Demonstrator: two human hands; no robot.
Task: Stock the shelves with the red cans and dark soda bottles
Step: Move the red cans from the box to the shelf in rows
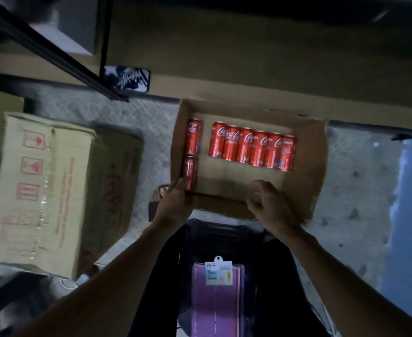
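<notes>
Lying on the floor at left is a closed cardboard box (pixel 54 186). Beside it, the left hand (pixel 173 203) is closing its grip on the near-left corner of an open cardboard tray (pixel 309 178) where eight red cans (pixel 251 148) are lying flat. The right hand (pixel 270 203) is curling its grip over the tray's near edge.

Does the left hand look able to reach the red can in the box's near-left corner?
Probably yes: the left hand grips the box at its rim, right beside that can, with nothing covering it.
</notes>
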